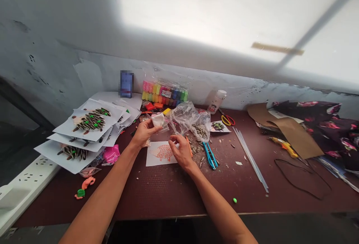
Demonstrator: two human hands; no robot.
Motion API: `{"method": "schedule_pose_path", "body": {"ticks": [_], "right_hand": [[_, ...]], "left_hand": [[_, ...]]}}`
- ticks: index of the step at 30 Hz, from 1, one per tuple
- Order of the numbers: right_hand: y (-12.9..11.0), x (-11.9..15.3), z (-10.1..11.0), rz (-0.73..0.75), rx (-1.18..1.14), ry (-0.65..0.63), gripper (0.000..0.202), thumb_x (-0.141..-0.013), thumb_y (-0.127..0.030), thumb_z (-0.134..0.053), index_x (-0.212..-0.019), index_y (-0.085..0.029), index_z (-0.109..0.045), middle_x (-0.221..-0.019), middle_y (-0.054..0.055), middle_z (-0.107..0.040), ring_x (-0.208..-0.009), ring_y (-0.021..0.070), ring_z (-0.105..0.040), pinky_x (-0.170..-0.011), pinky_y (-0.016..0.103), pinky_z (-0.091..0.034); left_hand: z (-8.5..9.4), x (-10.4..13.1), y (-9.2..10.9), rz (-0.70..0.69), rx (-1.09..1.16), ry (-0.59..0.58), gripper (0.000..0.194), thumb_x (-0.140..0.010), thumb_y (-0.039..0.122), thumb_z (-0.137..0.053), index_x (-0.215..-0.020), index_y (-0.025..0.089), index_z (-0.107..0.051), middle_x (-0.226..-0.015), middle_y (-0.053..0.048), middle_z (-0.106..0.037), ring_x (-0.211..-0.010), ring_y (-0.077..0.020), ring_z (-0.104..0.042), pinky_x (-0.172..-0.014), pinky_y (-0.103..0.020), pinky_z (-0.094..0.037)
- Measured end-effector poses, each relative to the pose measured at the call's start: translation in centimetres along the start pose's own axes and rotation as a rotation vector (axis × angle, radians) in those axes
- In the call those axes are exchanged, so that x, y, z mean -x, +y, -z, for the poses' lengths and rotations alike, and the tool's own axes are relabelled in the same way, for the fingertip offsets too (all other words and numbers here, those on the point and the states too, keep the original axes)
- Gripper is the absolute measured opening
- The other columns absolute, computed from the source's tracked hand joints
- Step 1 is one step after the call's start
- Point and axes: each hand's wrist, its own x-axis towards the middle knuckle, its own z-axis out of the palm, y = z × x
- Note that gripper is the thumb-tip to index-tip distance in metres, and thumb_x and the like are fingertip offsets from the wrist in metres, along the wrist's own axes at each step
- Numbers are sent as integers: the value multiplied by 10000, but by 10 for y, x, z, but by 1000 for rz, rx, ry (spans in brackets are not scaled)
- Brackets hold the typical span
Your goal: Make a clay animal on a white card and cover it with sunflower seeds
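My left hand [143, 133] is closed on a soft white lump [158, 119], pinched between thumb and fingers above the table; it looks like modelling clay, perhaps in a wrapper. My right hand [182, 152] hovers at the right edge of a white card [153, 159], its fingers loosely curled and the thumb apart from them. Nothing shows between them. An orange hedgehog drawing [161, 152] is on that card, partly covered by the hand. Beyond it, striped sunflower seeds [198, 148] lie loose and in a clear plastic bag [182, 116].
Finished seed hedgehog cards [89, 120] are stacked at left near a power strip [30, 184]. A blue cutter [209, 156], scissors [226, 119], glue sticks [249, 158] and a glue gun [284, 146] lie at right. Coloured clay packs [164, 93] and a white bottle [216, 101] stand behind.
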Motion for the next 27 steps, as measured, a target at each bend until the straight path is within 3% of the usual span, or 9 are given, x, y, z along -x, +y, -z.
{"method": "schedule_pose_path", "body": {"ticks": [3, 7, 11, 14, 16, 19, 23, 27], "right_hand": [[-12, -10, 3, -83, -216, -35, 224, -923, -363, -572, -994, -179, -678, -897, 44, -686, -800, 161, -600, -749, 271, -474], [-25, -20, 4, -143, -342, -96, 275, -902, -425, -545, -790, -193, -642, -717, -7, -593, -675, 136, -506, -642, 244, -409], [-31, -30, -6, -180, -434, -49, 288, -836, -459, -599, -714, -197, -599, -655, -33, -514, -629, 119, -430, -609, 242, -361], [-34, -33, -15, -183, -556, -15, 311, -801, -488, -637, -703, -198, -579, -656, -40, -488, -631, 112, -406, -623, 243, -356], [-36, -33, -17, -167, -637, -44, 337, -796, -512, -655, -701, -198, -576, -667, -39, -488, -646, 111, -412, -646, 243, -367], [-37, -29, -17, -141, -704, -121, 373, -789, -544, -677, -688, -203, -562, -661, -40, -485, -647, 112, -416, -652, 246, -377], [-35, -24, -17, -118, -686, -156, 350, -805, -518, -653, -679, -213, -536, -649, -38, -484, -625, 116, -416, -626, 252, -376], [-33, -20, -21, -33, -441, 60, 248, -804, -376, -593, -642, -218, -492, -681, -24, -502, -649, 125, -440, -642, 259, -377]], "left_hand": [[-10, 13, -1, 73, 89, -41, 657, -497, 404, -940, -1037, 144, -672, -916, -70, -761, -768, -193, -686, -702, -300, -530], [-10, 19, -10, 84, 96, -43, 737, -545, 451, -922, -1139, 155, -600, -930, -87, -753, -765, -211, -700, -689, -336, -563], [-1, 21, -11, -80, -104, 77, 769, -614, 499, -864, -1253, 184, -574, -1192, -140, -689, -981, -253, -693, -807, -393, -578], [6, 27, -3, -239, -266, 16, 596, -637, 520, -840, -1101, 185, -671, -1321, -149, -630, -1204, -303, -611, -960, -438, -533], [11, 33, 4, -235, -326, -89, 451, -702, 562, -783, -905, 168, -697, -1291, -152, -642, -1204, -313, -612, -967, -450, -530], [16, 42, 10, -232, -404, -151, 384, -785, 550, -711, -790, 167, -690, -1298, -153, -637, -1183, -311, -618, -984, -475, -516], [15, 49, 14, -355, -563, -101, 283, -853, 444, -630, -747, 187, -683, -1261, -139, -644, -1217, -303, -589, -1075, -497, -442], [6, 53, 15, -468, -689, -4, 228, -886, 356, -567, -750, 189, -644, -1190, -137, -643, -1177, -293, -596, -1058, -477, -445]]}}
